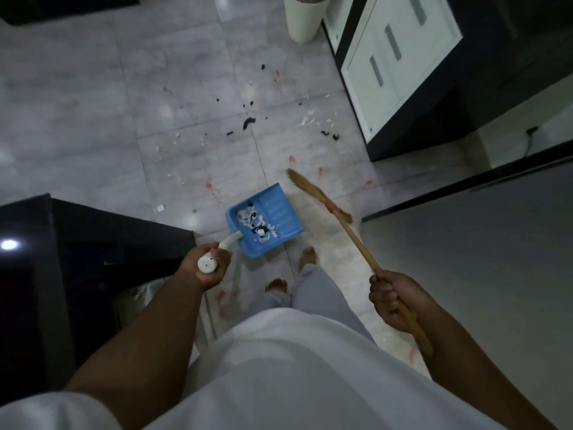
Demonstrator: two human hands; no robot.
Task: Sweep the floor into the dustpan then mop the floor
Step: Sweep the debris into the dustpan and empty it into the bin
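Note:
A blue dustpan (279, 209) with a white handle hangs just above the grey tiled floor (93, 103), holding white and black scraps. My left hand (206, 268) is shut on the top of its handle. My right hand (392, 301) grips the wooden stick of a straw broom (313, 190), whose head points away from me, right of the dustpan. Black bits (248, 122), white bits (310, 119) and red smears (209, 186) lie scattered on the tiles beyond the dustpan.
A cream bin (302, 20) stands at the far end. A white cabinet with dark sides (400, 66) lines the right. A dark counter (77, 243) juts in at the left and a grey surface (465, 259) at the right. My bare feet (307, 256) stand behind the dustpan.

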